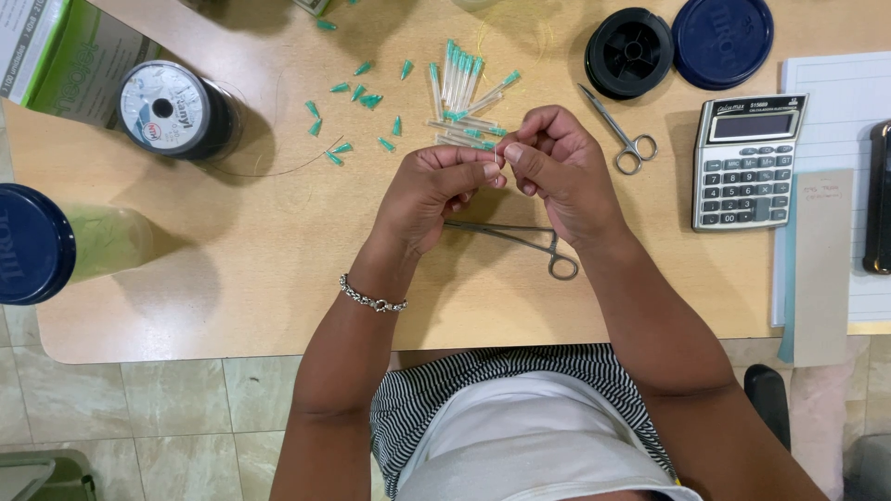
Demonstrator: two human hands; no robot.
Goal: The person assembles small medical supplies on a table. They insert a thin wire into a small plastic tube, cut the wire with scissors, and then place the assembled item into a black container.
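Both my hands meet above the table (232, 278): left hand (432, 190) and right hand (557, 167) pinch one small clear tube (499, 158) between touching fingertips, its axis unclear.

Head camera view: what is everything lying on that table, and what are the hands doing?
needles with teal hubs: a bundle, far centre
loose teal caps: about a dozen, scattered left of the bundle
thread spool: one, black, far left
empty spool: one, black, far right
lid: one, dark blue, beside it
jar: one, blue-lidded, left edge
scissors: one, steel
forceps: one, steel, under the hands
calculator: one, grey, right
left hand, right hand: fingers pinched together on something too small to tell
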